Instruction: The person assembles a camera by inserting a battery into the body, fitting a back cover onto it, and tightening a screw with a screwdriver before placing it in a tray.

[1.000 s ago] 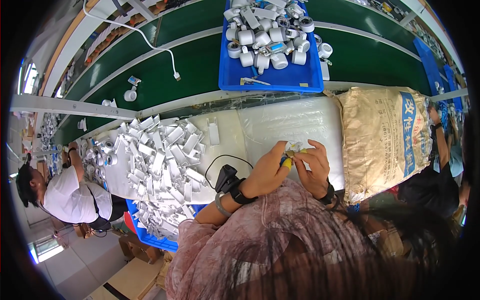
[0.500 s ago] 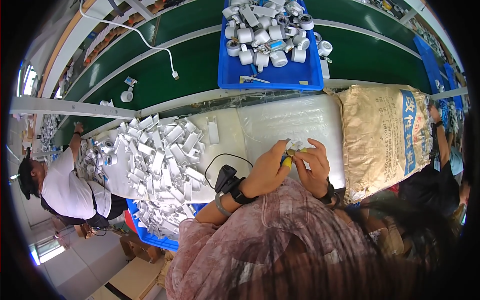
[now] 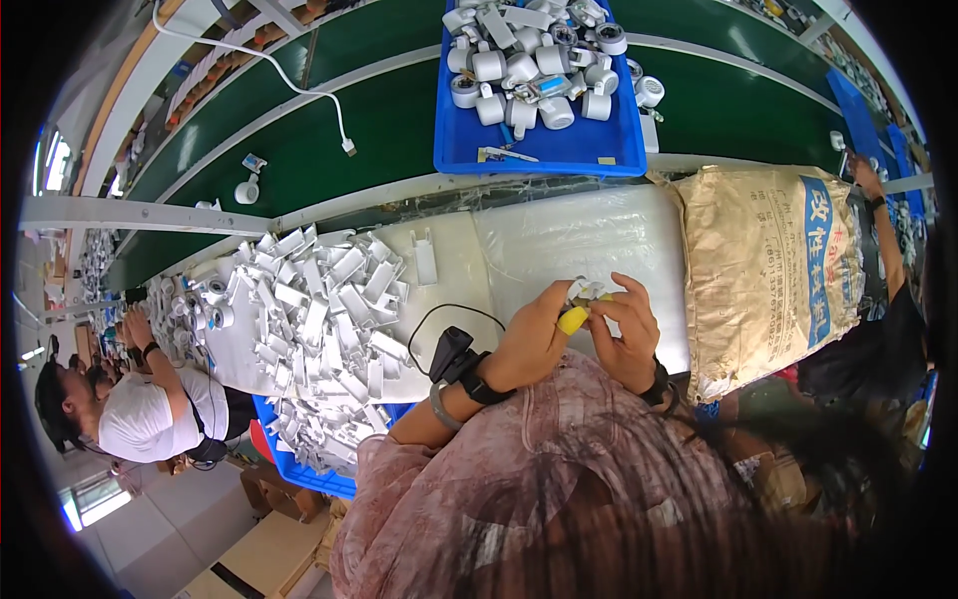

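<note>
My left hand [image 3: 534, 339] is closed around a small white plastic part [image 3: 582, 290], held up in front of my chest above the worktop. My right hand [image 3: 629, 334] meets it from the other side, thumb and fingers bent at the part's edge. A bright yellow piece [image 3: 572, 319] shows at my left thumb; whether it is a finger cover or something held, I cannot tell. Left of my hands spreads a heap of white plastic housings [image 3: 329, 299], with one single housing [image 3: 424, 258] lying apart from it.
A blue bin [image 3: 539, 158] of round white units stands on the green conveyor [image 3: 389, 120]. At right lies a big brown paper sack [image 3: 758, 280]. Another blue bin [image 3: 319, 481] of housings sits below the table edge. One co-worker [image 3: 150, 399] is at left, another's arm [image 3: 883, 230] at right.
My hands stay nearly in place, with the yellow piece turned more into view. The left co-worker has drawn both hands in; the right co-worker's arm has reached farther toward the conveyor.
</note>
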A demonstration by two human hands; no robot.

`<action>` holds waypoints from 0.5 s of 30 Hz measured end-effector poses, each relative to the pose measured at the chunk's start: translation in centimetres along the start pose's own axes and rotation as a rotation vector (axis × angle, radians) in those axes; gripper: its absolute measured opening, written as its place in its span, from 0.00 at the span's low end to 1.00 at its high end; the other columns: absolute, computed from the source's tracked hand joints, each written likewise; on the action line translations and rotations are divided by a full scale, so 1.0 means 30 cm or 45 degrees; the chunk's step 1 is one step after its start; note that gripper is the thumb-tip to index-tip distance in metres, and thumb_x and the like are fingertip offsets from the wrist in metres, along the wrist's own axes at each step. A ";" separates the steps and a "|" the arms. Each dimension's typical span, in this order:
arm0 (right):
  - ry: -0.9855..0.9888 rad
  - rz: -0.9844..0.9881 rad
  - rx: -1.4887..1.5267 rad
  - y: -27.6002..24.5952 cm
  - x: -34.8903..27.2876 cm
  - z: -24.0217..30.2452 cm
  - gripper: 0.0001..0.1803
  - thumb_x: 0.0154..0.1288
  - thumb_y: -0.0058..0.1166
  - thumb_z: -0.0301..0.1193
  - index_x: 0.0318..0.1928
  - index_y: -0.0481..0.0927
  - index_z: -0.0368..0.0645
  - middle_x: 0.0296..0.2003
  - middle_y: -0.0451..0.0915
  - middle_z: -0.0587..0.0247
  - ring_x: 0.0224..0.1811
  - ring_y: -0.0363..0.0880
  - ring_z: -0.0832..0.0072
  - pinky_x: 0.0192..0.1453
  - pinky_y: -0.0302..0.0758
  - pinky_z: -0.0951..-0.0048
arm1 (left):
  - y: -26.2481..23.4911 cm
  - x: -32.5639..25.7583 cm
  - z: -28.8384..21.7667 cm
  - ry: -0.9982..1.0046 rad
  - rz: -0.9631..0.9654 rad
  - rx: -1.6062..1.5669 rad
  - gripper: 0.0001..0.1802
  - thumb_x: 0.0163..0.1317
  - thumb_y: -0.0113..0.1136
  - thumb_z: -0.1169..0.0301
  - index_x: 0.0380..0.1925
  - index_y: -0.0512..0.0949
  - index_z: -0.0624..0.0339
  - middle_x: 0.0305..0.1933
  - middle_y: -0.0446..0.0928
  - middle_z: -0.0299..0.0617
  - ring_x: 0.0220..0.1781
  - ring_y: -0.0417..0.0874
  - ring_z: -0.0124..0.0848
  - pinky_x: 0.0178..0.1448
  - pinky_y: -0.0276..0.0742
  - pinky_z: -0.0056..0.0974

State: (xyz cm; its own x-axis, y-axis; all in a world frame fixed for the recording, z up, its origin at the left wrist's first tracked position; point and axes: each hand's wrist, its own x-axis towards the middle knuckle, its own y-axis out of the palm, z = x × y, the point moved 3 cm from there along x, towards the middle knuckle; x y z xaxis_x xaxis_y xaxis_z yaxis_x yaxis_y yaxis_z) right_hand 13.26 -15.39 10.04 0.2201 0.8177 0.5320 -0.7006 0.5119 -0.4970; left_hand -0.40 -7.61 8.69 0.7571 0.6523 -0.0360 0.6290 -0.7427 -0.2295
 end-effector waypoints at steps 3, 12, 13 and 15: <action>0.005 -0.014 0.002 0.010 -0.002 -0.007 0.12 0.50 0.62 0.15 0.37 0.80 0.39 0.31 0.76 0.59 0.37 0.78 0.60 0.56 0.76 0.54 | 0.006 -0.002 0.017 -0.029 -0.032 -0.017 0.14 0.67 0.45 0.76 0.51 0.69 0.67 0.42 0.76 0.53 0.42 0.81 0.41 0.47 0.75 0.37; -0.005 -0.043 -0.055 0.054 0.029 -0.034 0.10 0.52 0.64 0.21 0.36 0.80 0.42 0.29 0.79 0.65 0.34 0.78 0.65 0.56 0.72 0.58 | -0.048 0.031 0.050 -0.100 -0.007 0.063 0.10 0.69 0.45 0.73 0.46 0.72 0.64 0.31 0.77 0.45 0.25 0.76 0.28 0.31 0.71 0.32; 0.014 0.054 -0.004 0.072 0.048 -0.051 0.09 0.52 0.64 0.21 0.36 0.81 0.43 0.30 0.79 0.64 0.33 0.78 0.65 0.54 0.72 0.60 | -0.071 0.031 0.076 -0.202 0.004 0.020 0.10 0.70 0.46 0.71 0.46 0.72 0.62 0.29 0.77 0.42 0.23 0.75 0.26 0.29 0.70 0.30; 0.036 0.123 0.020 0.060 0.088 -0.082 0.09 0.52 0.64 0.22 0.36 0.81 0.43 0.30 0.79 0.63 0.33 0.78 0.65 0.53 0.73 0.61 | -0.134 0.041 0.096 -0.263 -0.057 -0.207 0.11 0.71 0.46 0.68 0.46 0.72 0.61 0.29 0.77 0.41 0.22 0.75 0.25 0.27 0.71 0.30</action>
State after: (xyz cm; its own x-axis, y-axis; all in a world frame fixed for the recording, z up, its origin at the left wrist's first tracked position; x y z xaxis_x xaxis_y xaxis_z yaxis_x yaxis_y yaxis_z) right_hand 14.25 -11.68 8.86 0.1700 0.8703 0.4622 -0.7299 0.4263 -0.5343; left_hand -2.50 -3.39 6.77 0.6860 0.6899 -0.2312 0.6940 -0.7158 -0.0767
